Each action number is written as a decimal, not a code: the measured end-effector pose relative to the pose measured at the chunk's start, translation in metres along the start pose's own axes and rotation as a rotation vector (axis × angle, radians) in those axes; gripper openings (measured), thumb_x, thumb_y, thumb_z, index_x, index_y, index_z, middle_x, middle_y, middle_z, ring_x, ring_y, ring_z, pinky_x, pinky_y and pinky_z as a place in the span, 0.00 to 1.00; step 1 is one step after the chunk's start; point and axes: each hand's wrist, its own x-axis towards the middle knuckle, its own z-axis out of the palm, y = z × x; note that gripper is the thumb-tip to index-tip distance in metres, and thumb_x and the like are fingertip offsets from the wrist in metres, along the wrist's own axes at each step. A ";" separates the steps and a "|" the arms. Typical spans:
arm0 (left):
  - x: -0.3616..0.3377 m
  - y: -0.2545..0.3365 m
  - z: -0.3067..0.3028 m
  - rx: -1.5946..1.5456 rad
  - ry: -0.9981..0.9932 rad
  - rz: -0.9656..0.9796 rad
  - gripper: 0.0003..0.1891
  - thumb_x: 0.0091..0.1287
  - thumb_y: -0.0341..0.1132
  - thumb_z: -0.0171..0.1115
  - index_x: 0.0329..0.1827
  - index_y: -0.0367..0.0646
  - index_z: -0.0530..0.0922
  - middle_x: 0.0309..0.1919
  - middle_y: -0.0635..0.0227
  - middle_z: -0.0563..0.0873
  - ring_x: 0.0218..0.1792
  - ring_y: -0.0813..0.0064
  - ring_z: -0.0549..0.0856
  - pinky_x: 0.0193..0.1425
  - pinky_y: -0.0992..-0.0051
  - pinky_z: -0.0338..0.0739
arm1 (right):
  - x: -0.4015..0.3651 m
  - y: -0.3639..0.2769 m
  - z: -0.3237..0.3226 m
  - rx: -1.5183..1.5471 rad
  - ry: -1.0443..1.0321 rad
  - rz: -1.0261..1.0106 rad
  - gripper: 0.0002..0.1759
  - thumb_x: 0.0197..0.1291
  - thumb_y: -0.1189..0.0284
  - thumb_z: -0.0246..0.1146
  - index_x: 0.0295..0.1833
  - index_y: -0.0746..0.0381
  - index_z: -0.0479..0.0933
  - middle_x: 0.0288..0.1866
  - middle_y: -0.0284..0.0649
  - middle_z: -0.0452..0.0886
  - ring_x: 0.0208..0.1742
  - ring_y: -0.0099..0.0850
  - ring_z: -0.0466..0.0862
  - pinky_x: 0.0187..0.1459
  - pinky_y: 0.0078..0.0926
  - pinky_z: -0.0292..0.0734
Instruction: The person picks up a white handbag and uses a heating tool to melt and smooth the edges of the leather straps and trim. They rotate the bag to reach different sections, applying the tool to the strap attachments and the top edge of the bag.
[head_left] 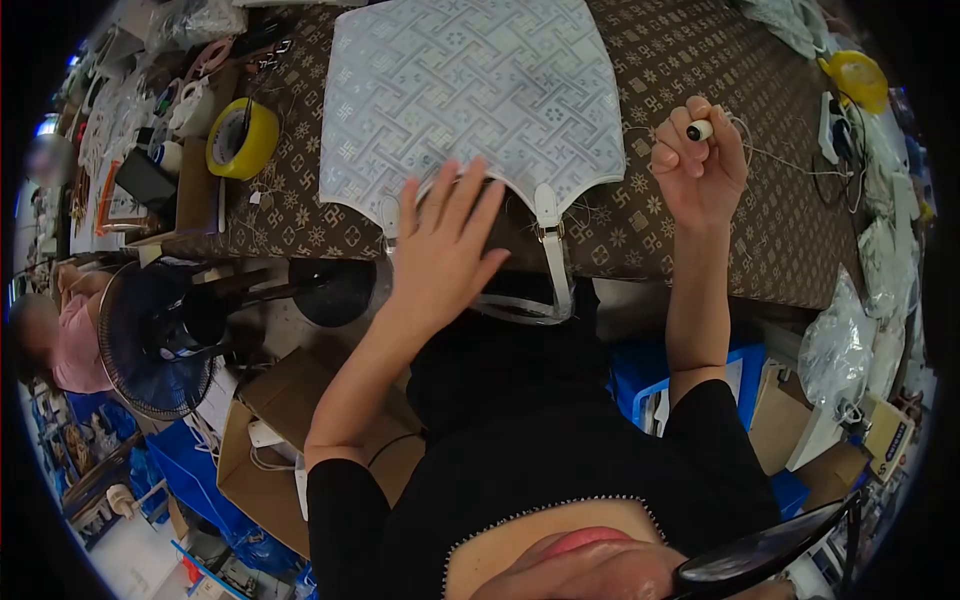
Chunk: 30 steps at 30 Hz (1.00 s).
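A pale patterned bag [470, 90] lies flat on the brown patterned cloth [680, 60], its curved opening toward my body. A white strap [558, 270] with a buckle hangs from that side over the table edge. My left hand [450, 240] rests with fingers spread on the bag's near edge, holding nothing. Right of the bag, my right hand [700, 165] is raised with its fingers curled round a small white pen-like tool [699, 131] with a dark end. A thin pale thread or cord shows beside that hand.
Yellow tape [243, 138] sits left of the bag, near a cardboard tray of small items. A black fan [160, 340] stands at the left, with a person in pink [82, 345] beyond. Boxes and blue bins are below; plastic bags [838, 340] hang right.
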 end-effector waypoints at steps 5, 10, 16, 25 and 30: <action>0.030 0.011 0.040 -0.178 -0.051 0.110 0.41 0.43 0.41 0.73 0.63 0.44 0.65 0.65 0.61 0.65 0.67 0.58 0.62 0.68 0.51 0.50 | -0.017 -0.019 0.006 -0.022 -0.088 -0.081 0.13 0.67 0.70 0.46 0.42 0.66 0.73 0.24 0.36 0.71 0.21 0.22 0.66 0.34 0.27 0.76; 0.036 -0.002 0.033 -0.167 0.005 0.149 0.31 0.47 0.39 0.70 0.57 0.51 0.71 0.60 0.67 0.71 0.63 0.64 0.68 0.64 0.55 0.59 | -0.026 -0.031 -0.004 0.022 -0.134 -0.099 0.13 0.68 0.70 0.45 0.43 0.68 0.71 0.25 0.37 0.72 0.23 0.23 0.68 0.36 0.29 0.77; 0.051 -0.004 0.030 0.047 0.142 0.346 0.24 0.49 0.38 0.68 0.51 0.51 0.74 0.52 0.73 0.78 0.57 0.72 0.75 0.63 0.61 0.61 | -0.025 -0.028 -0.005 0.021 -0.127 -0.121 0.13 0.68 0.70 0.46 0.43 0.67 0.72 0.25 0.37 0.73 0.23 0.23 0.69 0.35 0.28 0.76; 0.151 -0.024 -0.094 -0.388 0.531 -0.095 0.13 0.69 0.39 0.47 0.37 0.36 0.73 0.17 0.59 0.76 0.26 0.62 0.80 0.31 0.66 0.72 | -0.029 -0.087 0.040 -0.104 -0.324 -0.325 0.12 0.68 0.69 0.46 0.44 0.67 0.70 0.26 0.36 0.70 0.24 0.22 0.68 0.38 0.28 0.73; 0.206 -0.086 -0.165 -1.293 0.733 -0.372 0.13 0.71 0.40 0.44 0.46 0.44 0.74 0.38 0.67 0.82 0.36 0.70 0.82 0.39 0.70 0.76 | -0.041 -0.118 0.059 -0.175 -0.375 -0.439 0.11 0.68 0.69 0.47 0.42 0.66 0.70 0.24 0.34 0.67 0.22 0.21 0.66 0.38 0.28 0.71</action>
